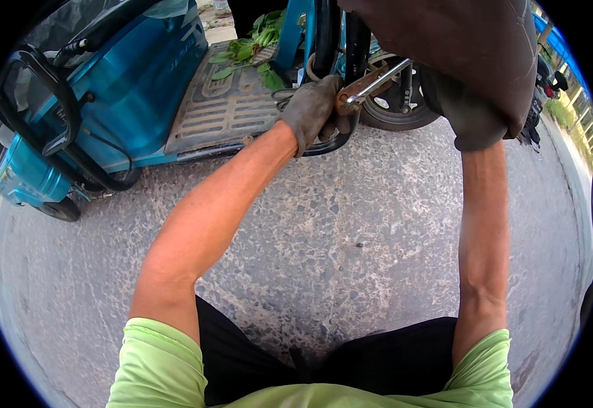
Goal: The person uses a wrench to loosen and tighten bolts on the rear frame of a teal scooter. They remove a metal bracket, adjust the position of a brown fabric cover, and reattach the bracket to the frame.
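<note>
My left hand (313, 109), in a dark grey work glove, is closed with its fingers curled beside the black frame tube (325, 41) of a blue three-wheeled vehicle (150, 75). Against its fingertips lie the end of a rusty metal bar (371, 81) and a shiny metal rod (385, 78), both slanting up to the right. What the fingers grip is hidden. The front wheel (402, 112) shows just behind the rod. My right hand (470, 115), gloved too, reaches up under a brown padded cover (453, 34), which conceals its fingers.
The ribbed metal footboard (228, 102) carries leafy green stems (259, 44) at its far side. A black tubular guard (61, 102) curves out at the left, above a small wheel (58, 209). Rough grey pavement (344, 238) lies beneath my arms.
</note>
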Demonstrator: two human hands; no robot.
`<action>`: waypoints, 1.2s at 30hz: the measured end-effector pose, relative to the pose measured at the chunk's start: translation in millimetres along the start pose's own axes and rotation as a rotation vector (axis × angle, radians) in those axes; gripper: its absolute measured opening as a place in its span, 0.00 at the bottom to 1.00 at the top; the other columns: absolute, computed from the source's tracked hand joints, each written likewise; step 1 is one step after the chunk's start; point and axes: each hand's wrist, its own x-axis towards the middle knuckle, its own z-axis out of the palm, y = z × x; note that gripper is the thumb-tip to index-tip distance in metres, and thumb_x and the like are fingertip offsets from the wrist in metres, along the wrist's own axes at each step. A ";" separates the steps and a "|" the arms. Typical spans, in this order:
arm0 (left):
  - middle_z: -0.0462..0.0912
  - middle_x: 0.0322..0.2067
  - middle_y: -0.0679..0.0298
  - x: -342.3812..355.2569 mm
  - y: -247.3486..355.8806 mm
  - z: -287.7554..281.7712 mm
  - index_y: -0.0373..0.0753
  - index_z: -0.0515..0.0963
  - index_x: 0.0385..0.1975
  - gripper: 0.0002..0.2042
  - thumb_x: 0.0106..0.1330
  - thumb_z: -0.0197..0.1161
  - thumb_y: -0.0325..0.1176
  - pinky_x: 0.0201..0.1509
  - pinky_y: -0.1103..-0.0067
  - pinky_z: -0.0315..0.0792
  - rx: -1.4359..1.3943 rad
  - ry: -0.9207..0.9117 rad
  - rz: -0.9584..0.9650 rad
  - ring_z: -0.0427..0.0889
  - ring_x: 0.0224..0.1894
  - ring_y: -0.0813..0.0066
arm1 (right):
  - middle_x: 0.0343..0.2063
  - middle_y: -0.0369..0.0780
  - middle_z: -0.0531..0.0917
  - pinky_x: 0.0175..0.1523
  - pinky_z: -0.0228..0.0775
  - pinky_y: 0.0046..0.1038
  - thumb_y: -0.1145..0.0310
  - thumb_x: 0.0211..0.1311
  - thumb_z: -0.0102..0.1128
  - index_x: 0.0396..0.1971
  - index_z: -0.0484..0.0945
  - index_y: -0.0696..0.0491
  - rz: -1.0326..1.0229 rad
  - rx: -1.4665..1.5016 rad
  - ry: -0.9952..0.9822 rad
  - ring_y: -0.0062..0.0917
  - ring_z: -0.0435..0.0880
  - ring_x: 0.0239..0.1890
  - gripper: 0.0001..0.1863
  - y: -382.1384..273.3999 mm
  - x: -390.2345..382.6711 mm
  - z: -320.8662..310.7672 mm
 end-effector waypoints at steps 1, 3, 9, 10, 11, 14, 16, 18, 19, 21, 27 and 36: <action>0.81 0.22 0.60 0.2 0.9 0.8 0.39 0.73 0.47 0.17 0.81 0.41 0.44 0.13 0.80 0.60 0.041 0.007 0.002 0.68 0.12 0.81 | 0.45 0.37 0.88 0.55 0.78 0.33 0.63 0.62 0.71 0.51 0.84 0.50 -0.026 -0.066 0.034 0.32 0.85 0.49 0.18 -8.8 3.3 -1.4; 0.83 0.24 0.59 6.6 -7.4 -3.8 0.38 0.77 0.43 0.16 0.78 0.44 0.42 0.15 0.78 0.62 -0.002 0.056 -0.062 0.70 0.12 0.78 | 0.44 0.36 0.88 0.54 0.79 0.34 0.61 0.60 0.73 0.50 0.85 0.48 0.014 -0.023 0.022 0.32 0.85 0.48 0.19 -34.8 5.2 -0.9; 0.85 0.28 0.60 21.5 -38.7 -16.7 0.39 0.79 0.45 0.13 0.75 0.50 0.39 0.16 0.77 0.65 0.271 0.063 0.347 0.73 0.14 0.77 | 0.38 0.39 0.86 0.45 0.83 0.24 0.64 0.69 0.63 0.47 0.82 0.55 0.298 1.045 -0.607 0.25 0.88 0.38 0.13 -144.8 12.9 -10.4; 0.85 0.28 0.60 16.7 -35.7 -18.8 0.39 0.79 0.45 0.13 0.75 0.50 0.39 0.16 0.77 0.65 0.252 0.045 0.274 0.74 0.14 0.77 | 0.32 0.39 0.87 0.43 0.81 0.25 0.64 0.70 0.61 0.43 0.83 0.56 0.346 1.250 -0.785 0.25 0.88 0.33 0.11 -172.6 29.4 -28.5; 0.85 0.29 0.60 16.5 -30.8 -19.3 0.39 0.79 0.45 0.13 0.75 0.51 0.39 0.16 0.77 0.65 0.238 0.032 0.223 0.74 0.14 0.77 | 0.29 0.40 0.87 0.41 0.80 0.26 0.64 0.69 0.60 0.40 0.83 0.56 0.286 1.269 -0.860 0.26 0.88 0.31 0.11 -190.7 29.8 -33.4; 0.85 0.29 0.61 4.0 -20.4 -18.0 0.39 0.79 0.46 0.12 0.74 0.52 0.38 0.16 0.77 0.66 0.215 -0.001 0.145 0.74 0.15 0.77 | 0.23 0.42 0.85 0.40 0.76 0.33 0.63 0.66 0.59 0.33 0.83 0.54 -0.055 0.929 -0.840 0.32 0.87 0.28 0.10 -232.3 15.8 -30.7; 0.85 0.30 0.61 1.5 -15.6 -22.0 0.40 0.79 0.47 0.12 0.74 0.53 0.38 0.16 0.77 0.66 0.199 -0.003 0.122 0.75 0.15 0.77 | 0.20 0.43 0.83 0.40 0.76 0.39 0.61 0.66 0.57 0.32 0.83 0.54 -0.144 0.915 -1.036 0.37 0.85 0.26 0.13 -230.4 19.1 -32.1; 0.85 0.30 0.62 -0.4 -16.2 -26.6 0.40 0.79 0.47 0.12 0.73 0.54 0.37 0.16 0.77 0.66 0.191 0.002 0.104 0.75 0.15 0.77 | 0.19 0.44 0.83 0.41 0.76 0.42 0.59 0.66 0.56 0.31 0.82 0.54 -0.200 0.873 -1.166 0.40 0.85 0.27 0.14 -226.9 8.2 -28.8; 0.85 0.31 0.62 0.9 -13.1 -25.4 0.40 0.79 0.47 0.11 0.73 0.55 0.37 0.15 0.77 0.66 0.190 0.000 0.101 0.75 0.15 0.77 | 0.21 0.44 0.83 0.42 0.76 0.42 0.60 0.66 0.56 0.31 0.82 0.54 -0.206 0.828 -1.187 0.41 0.85 0.28 0.14 -224.1 -3.2 -25.7; 0.85 0.31 0.62 -11.0 -9.0 -29.6 0.40 0.79 0.48 0.11 0.73 0.56 0.37 0.15 0.77 0.66 0.203 0.017 0.084 0.76 0.15 0.77 | 0.28 0.44 0.86 0.50 0.74 0.42 0.58 0.64 0.57 0.31 0.83 0.54 -0.180 0.787 -1.280 0.40 0.86 0.36 0.14 -225.4 -15.5 -18.8; 0.85 0.33 0.64 0.6 -6.2 -21.3 0.41 0.79 0.50 0.12 0.72 0.58 0.36 0.15 0.76 0.67 0.173 -0.014 0.062 0.77 0.16 0.77 | 0.33 0.43 0.87 0.58 0.68 0.39 0.55 0.60 0.59 0.36 0.85 0.50 -0.247 0.655 -1.096 0.37 0.84 0.44 0.15 -200.3 -74.9 32.0; 0.83 0.28 0.67 13.2 -13.7 -20.0 0.41 0.77 0.52 0.13 0.70 0.61 0.34 0.12 0.78 0.64 0.099 -0.161 0.115 0.75 0.15 0.78 | 0.56 0.48 0.82 0.67 0.66 0.37 0.51 0.65 0.64 0.58 0.78 0.51 0.361 0.437 -0.990 0.39 0.78 0.61 0.27 -84.1 -111.7 64.1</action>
